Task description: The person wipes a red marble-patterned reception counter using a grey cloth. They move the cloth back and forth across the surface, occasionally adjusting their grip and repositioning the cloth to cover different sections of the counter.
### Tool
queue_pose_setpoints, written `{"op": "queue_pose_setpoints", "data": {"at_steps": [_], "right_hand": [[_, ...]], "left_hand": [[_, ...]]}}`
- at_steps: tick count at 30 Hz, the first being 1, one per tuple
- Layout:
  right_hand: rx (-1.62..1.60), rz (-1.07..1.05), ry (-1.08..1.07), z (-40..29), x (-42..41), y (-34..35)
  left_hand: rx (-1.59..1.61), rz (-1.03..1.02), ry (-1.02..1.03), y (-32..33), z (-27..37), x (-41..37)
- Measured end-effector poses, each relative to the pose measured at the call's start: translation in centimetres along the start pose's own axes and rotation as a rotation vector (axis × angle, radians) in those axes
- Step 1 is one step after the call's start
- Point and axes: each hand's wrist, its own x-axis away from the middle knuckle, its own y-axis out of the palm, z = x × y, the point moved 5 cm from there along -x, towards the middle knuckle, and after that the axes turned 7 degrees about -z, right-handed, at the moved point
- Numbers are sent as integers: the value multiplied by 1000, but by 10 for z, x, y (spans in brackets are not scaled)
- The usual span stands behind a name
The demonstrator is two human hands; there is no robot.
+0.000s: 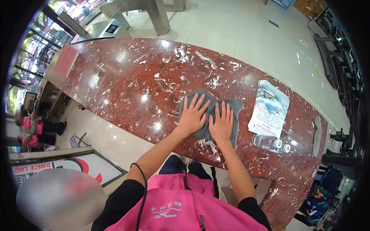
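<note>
A grey cloth (204, 128) lies spread on the red marbled stone countertop (127, 86). My left hand (193, 115) rests palm down on the cloth's left part, its fingers spread. On the cloth's right part, my right hand (222, 124) also lies flat, its thumb apart from the fingers. The two hands are side by side and do not grip the cloth. To the right of my right hand are printed leaflets (268, 108) with a landscape picture and, at their lower edge, a clear plastic bottle (264, 142) with a white cap.
A rolled grey cloth (317, 137) lies near the counter's right end. A pink sheet (66, 60) lies at the far left end. Beyond the counter stand a metal turnstile (157, 17) and treadmills (332, 60). Two people in pink vests are at the left; a backpack (321, 199) is at lower right.
</note>
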Motion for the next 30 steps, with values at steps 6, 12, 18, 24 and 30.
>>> {"op": "queue_pose_setpoints", "data": {"at_steps": [6,12,18,24,30], "right_hand": [[55,77,169,64,-166,15],[91,147,329,137,-277,9],[14,-26,467,153,-289,21],[13,128,397,129,-259,6],[185,98,421,106,-185,19]], "left_hand": [[-209,-20,37,37,-33,-190],[-396,-21,105,79,-46,-349],[-246,-210,47,91,-56,-374],[-370,-123,136,65,-45,-328],[-150,-89,158,51,-36,-253]]}}
